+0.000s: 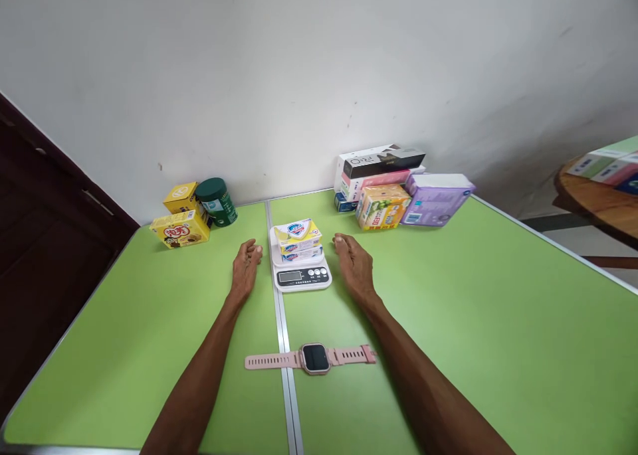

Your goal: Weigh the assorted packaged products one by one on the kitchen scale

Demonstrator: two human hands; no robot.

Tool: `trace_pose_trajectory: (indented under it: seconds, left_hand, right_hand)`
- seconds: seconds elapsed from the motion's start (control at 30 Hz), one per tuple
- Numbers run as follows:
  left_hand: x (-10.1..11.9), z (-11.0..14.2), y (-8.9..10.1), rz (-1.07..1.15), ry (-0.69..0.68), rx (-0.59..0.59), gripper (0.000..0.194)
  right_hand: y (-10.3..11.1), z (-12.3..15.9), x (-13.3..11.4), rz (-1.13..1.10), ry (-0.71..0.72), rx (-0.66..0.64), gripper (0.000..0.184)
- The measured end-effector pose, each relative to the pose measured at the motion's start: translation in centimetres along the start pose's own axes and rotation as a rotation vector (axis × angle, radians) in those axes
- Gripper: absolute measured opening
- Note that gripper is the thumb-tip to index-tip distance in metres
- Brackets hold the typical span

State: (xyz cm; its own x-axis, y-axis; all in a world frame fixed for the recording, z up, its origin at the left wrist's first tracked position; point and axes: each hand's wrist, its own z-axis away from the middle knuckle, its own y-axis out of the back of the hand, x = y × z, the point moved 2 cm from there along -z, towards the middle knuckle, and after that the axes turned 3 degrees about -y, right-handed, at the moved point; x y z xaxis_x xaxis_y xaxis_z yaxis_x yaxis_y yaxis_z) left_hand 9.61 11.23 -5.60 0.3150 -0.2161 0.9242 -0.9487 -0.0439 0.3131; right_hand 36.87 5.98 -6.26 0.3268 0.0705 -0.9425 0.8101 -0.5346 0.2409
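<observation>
A white kitchen scale (302,285) lies on the green table, its dark display showing no reading I can make out. Stacked on its pan are boxes of soap: a yellow soap box (299,232) on top and a white-and-blue soap box (302,254) underneath. My left hand (246,266) rests to the left of the scale, loosely curved, open and holding nothing. On the other side, my right hand (355,264) is also open and loosely curved, apart from the soap boxes. Between my forearms a pink-strapped smartwatch (316,359) lies flat with its strap stretched out.
Yellow snack boxes (181,229) and a dark green canister (217,202) stand at the back left. Toward the back right are stacked cartons (381,164), an orange tissue pack (383,207) and a purple pack (437,201). A metal seam (280,322) crosses the table.
</observation>
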Motion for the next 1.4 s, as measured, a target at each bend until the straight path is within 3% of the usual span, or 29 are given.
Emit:
trace_pose_trajectory:
  seconds: [0.13,0.27,0.43,0.7,0.87,1.03,1.1,1.2,1.4]
  left_hand:
    - [2.0,0.4,-0.4,-0.047,-0.143,0.003,0.077]
    - [4.2,0.3,-1.7,-0.135,-0.268,-0.098,0.078]
    - [4.6,-0.5,-2.6,-0.151,-0.268,-0.188,0.071]
    - [5.4,-2.3,-1.5,-0.126,-0.236,-0.353,0.065]
    - [5.7,-2.7,-1.6,-0.093,-0.213,-0.419,0.068]
    - [5.5,-2.7,-1.6,-0.024,-0.261,-0.425,0.063]
    - [5.6,-2.8,-0.7,0.002,-0.289,-0.423,0.059]
    - [5.5,-3.5,2.4,0.018,-0.298,-0.38,0.06]
    - [1.9,-5.9,10.1,0.027,-0.129,-0.297,0.07]
  right_hand:
    - [-0.4,-0.2,-0.4,-0.164,-0.009,-0.09,0.068]
    - [-1.1,-0.7,-0.8,-0.216,-0.016,-0.232,0.072]
    - [-1.3,-0.5,-1.2,-0.217,0.042,-0.367,0.073]
    - [-0.9,-3.2,-2.0,-0.103,0.082,-0.474,0.087]
    - [-0.4,-5.2,-3.6,0.044,0.081,-0.629,0.072]
    - [0.0,-5.4,-6.1,0.114,0.003,-0.752,0.059]
    - [-0.4,-5.3,-7.5,0.121,0.003,-0.776,0.055]
    - [-2.6,-5.4,-9.7,0.172,0.085,-0.751,0.05]
    - [-12.9,-5.6,-11.6,0.196,0.137,-0.833,0.046]
